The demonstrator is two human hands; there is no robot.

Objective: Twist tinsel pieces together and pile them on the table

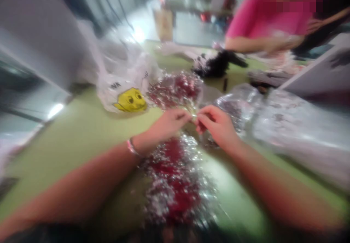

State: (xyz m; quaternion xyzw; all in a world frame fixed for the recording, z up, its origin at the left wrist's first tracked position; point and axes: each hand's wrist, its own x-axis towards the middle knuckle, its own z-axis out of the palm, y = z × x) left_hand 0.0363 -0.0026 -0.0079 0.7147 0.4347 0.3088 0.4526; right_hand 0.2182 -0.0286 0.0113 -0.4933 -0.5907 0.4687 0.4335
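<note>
My left hand [175, 120] and my right hand [214, 122] meet over the middle of the green table [109, 137], fingertips pinched close together. Something small, pale and shiny shows between the fingertips, too blurred to name. Below my hands, a red and silver tinsel garland [175, 177] runs down toward my body. Another heap of red and silver tinsel [177, 88] lies just beyond my fingers. Whether the two tinsel pieces join under my hands is hidden.
A white plastic bag with a yellow cartoon face [131, 99] sits at the left. Clear plastic bags [295, 119] lie at the right. Black fluffy material [217, 63] is at the back. Across the table is a person in a pink shirt [254, 20].
</note>
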